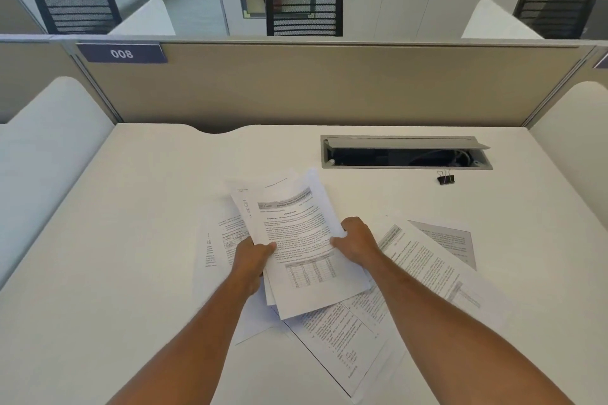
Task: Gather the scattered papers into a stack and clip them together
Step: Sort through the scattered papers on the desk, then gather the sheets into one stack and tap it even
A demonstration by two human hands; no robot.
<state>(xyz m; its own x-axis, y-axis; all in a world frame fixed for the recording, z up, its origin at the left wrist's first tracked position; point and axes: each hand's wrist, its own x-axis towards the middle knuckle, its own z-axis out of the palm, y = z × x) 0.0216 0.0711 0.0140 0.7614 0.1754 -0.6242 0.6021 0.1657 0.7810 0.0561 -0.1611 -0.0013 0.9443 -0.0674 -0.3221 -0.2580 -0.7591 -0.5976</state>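
Note:
A loose bundle of printed papers (297, 233) is held above the middle of the white desk (138, 207). My left hand (251, 260) grips its left edge and my right hand (357, 242) grips its right edge. Its sheets are fanned and uneven. More printed sheets lie flat on the desk: one to the left (214, 250), a large one under my right forearm (427, 273), another at the far right (450, 238), and one near me (335, 339). A black binder clip (445, 178) sits apart at the back right of the desk.
An open grey cable tray (406, 153) is set into the desk just behind the clip. A beige partition (329, 85) closes the back, and white side panels (49, 148) flank the desk. Black mesh chairs (304, 5) stand beyond the partition.

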